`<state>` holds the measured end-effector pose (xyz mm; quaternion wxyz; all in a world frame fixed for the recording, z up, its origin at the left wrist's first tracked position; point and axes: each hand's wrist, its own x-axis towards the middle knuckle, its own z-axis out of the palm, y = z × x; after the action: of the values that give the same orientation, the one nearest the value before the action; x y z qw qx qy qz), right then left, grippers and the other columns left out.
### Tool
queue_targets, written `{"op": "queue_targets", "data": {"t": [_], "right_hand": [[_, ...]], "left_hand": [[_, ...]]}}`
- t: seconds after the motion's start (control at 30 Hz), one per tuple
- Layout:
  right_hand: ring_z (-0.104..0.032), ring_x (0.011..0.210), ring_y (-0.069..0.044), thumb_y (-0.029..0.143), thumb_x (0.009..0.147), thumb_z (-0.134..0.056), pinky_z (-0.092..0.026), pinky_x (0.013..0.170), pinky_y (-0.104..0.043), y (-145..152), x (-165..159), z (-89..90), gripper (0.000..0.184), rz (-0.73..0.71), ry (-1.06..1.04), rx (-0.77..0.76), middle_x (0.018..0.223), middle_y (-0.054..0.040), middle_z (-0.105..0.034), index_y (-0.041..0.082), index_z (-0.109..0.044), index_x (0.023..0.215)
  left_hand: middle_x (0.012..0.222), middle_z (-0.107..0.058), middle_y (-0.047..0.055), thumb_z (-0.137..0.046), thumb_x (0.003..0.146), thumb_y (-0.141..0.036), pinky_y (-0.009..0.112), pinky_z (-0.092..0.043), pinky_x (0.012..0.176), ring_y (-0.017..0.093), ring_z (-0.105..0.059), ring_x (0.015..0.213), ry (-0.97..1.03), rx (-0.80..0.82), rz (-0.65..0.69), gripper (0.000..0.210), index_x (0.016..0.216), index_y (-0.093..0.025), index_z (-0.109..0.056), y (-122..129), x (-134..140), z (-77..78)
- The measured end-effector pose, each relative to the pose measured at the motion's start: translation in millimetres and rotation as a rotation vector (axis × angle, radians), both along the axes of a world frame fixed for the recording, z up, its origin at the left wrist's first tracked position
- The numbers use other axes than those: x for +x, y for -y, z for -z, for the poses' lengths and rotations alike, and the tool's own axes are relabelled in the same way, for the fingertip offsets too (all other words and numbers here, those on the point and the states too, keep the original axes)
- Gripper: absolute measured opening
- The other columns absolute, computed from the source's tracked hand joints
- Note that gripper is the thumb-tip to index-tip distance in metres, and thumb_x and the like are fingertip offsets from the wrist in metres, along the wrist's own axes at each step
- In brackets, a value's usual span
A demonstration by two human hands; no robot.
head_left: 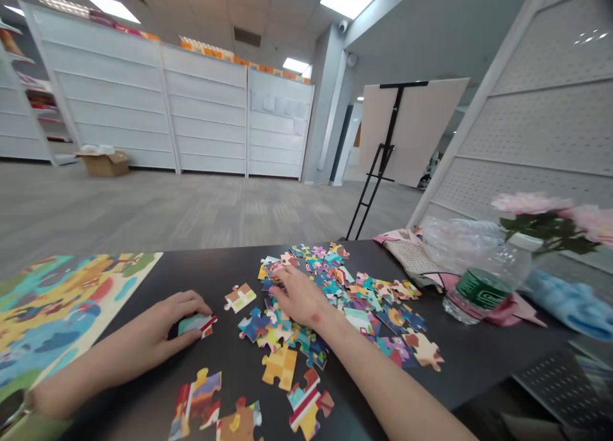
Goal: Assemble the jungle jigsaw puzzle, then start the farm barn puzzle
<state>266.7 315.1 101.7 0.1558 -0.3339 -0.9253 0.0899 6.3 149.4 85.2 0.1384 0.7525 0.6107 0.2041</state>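
My left hand [179, 323] curls around a teal puzzle piece [190, 325] with a red and white stripe, low over the black table [143, 390]. Fingers slightly apart, my right hand [299, 295] reaches into a spread-out heap of colourful puzzle pieces [368, 300], its fingertips on pieces at the heap's left edge. Between the hands lies a loose cream and green puzzle piece [240, 297]. Closer to me are a yellow puzzle piece [280, 366], a striped puzzle piece [309, 406] and a purple-orange puzzle piece [196, 399].
A printed picture sheet [71, 300] covers the table's left side, partly under my left arm. On the right stand a plastic bottle [488, 284] with a green label, pink flowers [531, 205] and crumpled plastic wrapping [460, 240]. Behind the table is an easel [383, 154].
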Motion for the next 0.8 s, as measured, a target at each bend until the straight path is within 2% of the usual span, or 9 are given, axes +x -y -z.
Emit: {"op": "queue_targets", "data": {"t": [0.1,0.23,0.37,0.47,0.53,0.6,0.67,0.73,0.8], "right_hand": [[-0.064,0.112,-0.021,0.023,0.098,-0.047,-0.046,0.095,-0.031,-22.3,22.0,-13.1,0.027,0.210,0.014,0.033,0.117,-0.0099,-0.069,0.020,-0.066,0.117],[-0.070,0.095,-0.032,0.027,0.086,-0.061,-0.051,0.077,-0.039,-57.9,64.9,-19.6,0.023,0.508,0.118,-0.009,0.098,-0.0185,-0.073,0.015,-0.070,0.103],[-0.071,0.085,-0.031,0.029,0.073,-0.072,-0.052,0.072,-0.038,-86.1,86.5,-7.9,0.019,0.557,0.174,-0.071,0.086,-0.0134,-0.074,0.019,-0.071,0.090],[-0.070,0.092,-0.038,0.023,0.066,-0.076,-0.052,0.076,-0.045,-98.3,86.7,-4.1,0.033,0.548,0.118,-0.082,0.095,-0.0185,-0.073,0.016,-0.070,0.097],[-0.068,0.100,-0.040,0.019,0.069,-0.072,-0.052,0.082,-0.048,-97.0,79.4,-8.8,0.037,0.536,0.041,-0.066,0.105,-0.0207,-0.071,0.014,-0.068,0.105],[-0.067,0.106,-0.033,0.019,0.078,-0.064,-0.052,0.088,-0.044,-82.4,63.1,-15.9,0.035,0.491,-0.054,-0.038,0.111,-0.0162,-0.071,0.016,-0.065,0.113],[-0.069,0.103,-0.023,0.024,0.086,-0.058,-0.053,0.089,-0.035,-52.9,36.8,-18.7,0.033,0.341,-0.191,-0.093,0.111,-0.0098,-0.071,0.020,-0.062,0.118],[-0.071,0.094,-0.022,0.031,0.084,-0.063,-0.056,0.082,-0.033,-13.8,5.0,-13.3,0.035,-0.001,-0.397,-0.405,0.104,-0.0097,-0.073,0.017,-0.061,0.117],[-0.072,0.090,-0.021,0.033,0.082,-0.067,-0.057,0.078,-0.032,23.9,-24.6,-2.5,0.033,-0.258,-0.371,-0.660,0.102,-0.0070,-0.075,0.019,-0.064,0.112]], "left_hand": [[0.118,-0.066,0.004,-0.054,0.096,-0.041,0.026,-0.049,0.093,0.022,-0.064,0.108,-0.003,-0.018,-0.003,0.024,0.113,-0.029,-0.067,-1.9,-3.0,3.1],[0.117,-0.066,0.005,-0.051,0.097,-0.041,0.030,-0.048,0.094,0.023,-0.062,0.108,0.021,-0.035,-0.008,0.026,0.113,-0.027,-0.066,-0.4,0.1,-2.4],[0.114,-0.068,0.005,-0.057,0.093,-0.039,0.031,-0.048,0.091,0.023,-0.062,0.103,0.053,-0.039,-0.042,0.027,0.114,-0.024,-0.066,3.7,5.5,-14.8],[0.112,-0.068,0.004,-0.062,0.090,-0.036,0.030,-0.048,0.088,0.021,-0.063,0.100,0.095,-0.037,-0.062,0.028,0.114,-0.023,-0.066,4.7,8.3,-19.6],[0.110,-0.069,0.004,-0.064,0.088,-0.033,0.030,-0.047,0.088,0.021,-0.063,0.100,0.119,-0.030,-0.061,0.028,0.113,-0.021,-0.066,4.4,9.6,-20.1],[0.108,-0.069,0.005,-0.066,0.085,-0.030,0.030,-0.047,0.088,0.021,-0.063,0.098,0.126,-0.021,-0.061,0.028,0.112,-0.020,-0.066,3.7,9.9,-19.3],[0.106,-0.069,0.005,-0.068,0.083,-0.027,0.030,-0.047,0.086,0.021,-0.063,0.095,0.131,-0.017,-0.050,0.029,0.111,-0.019,-0.067,3.1,8.7,-18.5],[0.104,-0.069,0.005,-0.070,0.080,-0.025,0.029,-0.048,0.083,0.020,-0.063,0.092,0.145,-0.036,-0.032,0.031,0.111,-0.019,-0.068,3.5,5.6,-18.1],[0.100,-0.069,0.004,-0.073,0.077,-0.023,0.027,-0.049,0.079,0.019,-0.063,0.088,0.165,-0.074,-0.010,0.033,0.109,-0.018,-0.069,4.9,0.9,-18.5]]}}
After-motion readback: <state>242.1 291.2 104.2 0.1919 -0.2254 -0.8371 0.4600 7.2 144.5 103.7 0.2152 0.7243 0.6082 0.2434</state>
